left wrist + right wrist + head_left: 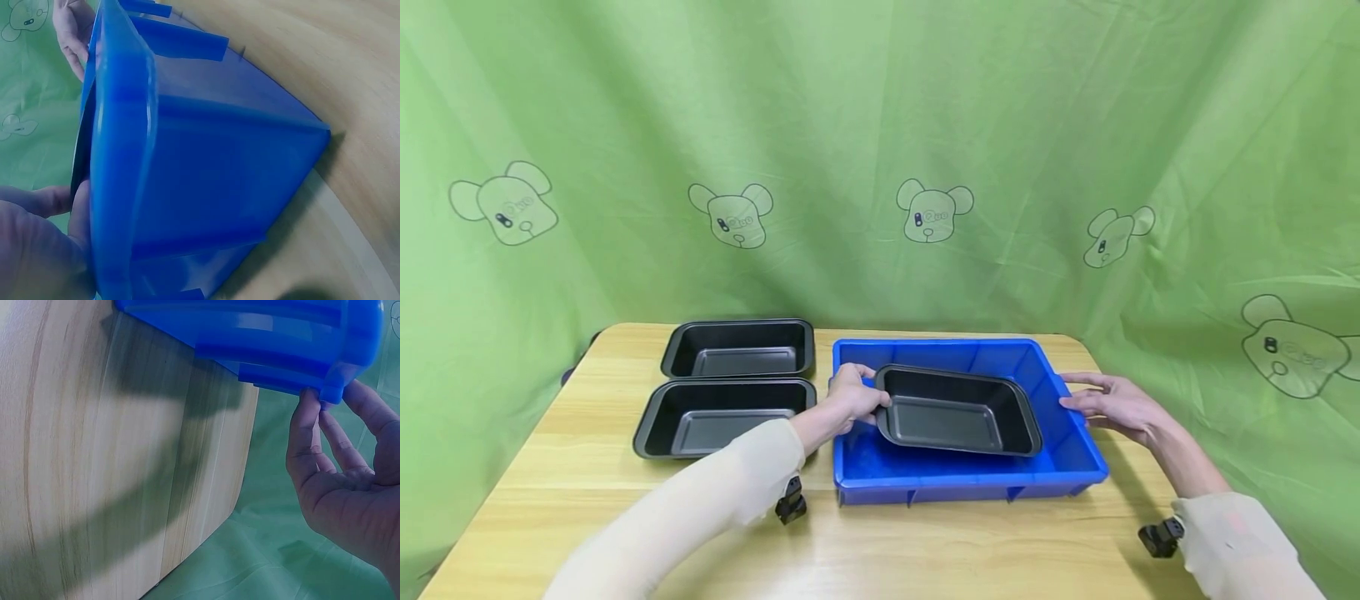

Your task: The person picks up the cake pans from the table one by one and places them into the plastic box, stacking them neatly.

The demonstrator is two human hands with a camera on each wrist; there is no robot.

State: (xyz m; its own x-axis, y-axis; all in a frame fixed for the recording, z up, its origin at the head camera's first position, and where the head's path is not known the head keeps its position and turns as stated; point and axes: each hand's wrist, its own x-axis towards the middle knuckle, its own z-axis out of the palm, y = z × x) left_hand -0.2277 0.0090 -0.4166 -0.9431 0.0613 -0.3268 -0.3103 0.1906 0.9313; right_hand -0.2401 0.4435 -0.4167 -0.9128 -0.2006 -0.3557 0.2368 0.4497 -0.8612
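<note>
My left hand (pixel 852 397) pinches the left end of a black loaf pan (pixel 946 422), thumb over its rim. That pan tilts slightly within the walls of a blue plastic bin (pixel 970 482), its near edge overlapping the bin's floor in the head view. At the bin's right side, my right hand (pixel 1122 407) grips the rim; the right wrist view shows fingers (pixel 305 428) beneath the lip and the thumb on the other side. In the left wrist view, the bin's outer wall (pixel 200 169) hides most of the pan.
Two more black loaf pans stand left of the bin, a far pan (pixel 741 362) and a near pan (pixel 700 429) partly covered by my left sleeve. All rest on a wooden table (pixel 925 546). Behind it hangs a green curtain (pixel 850 275) with mouse-head drawings.
</note>
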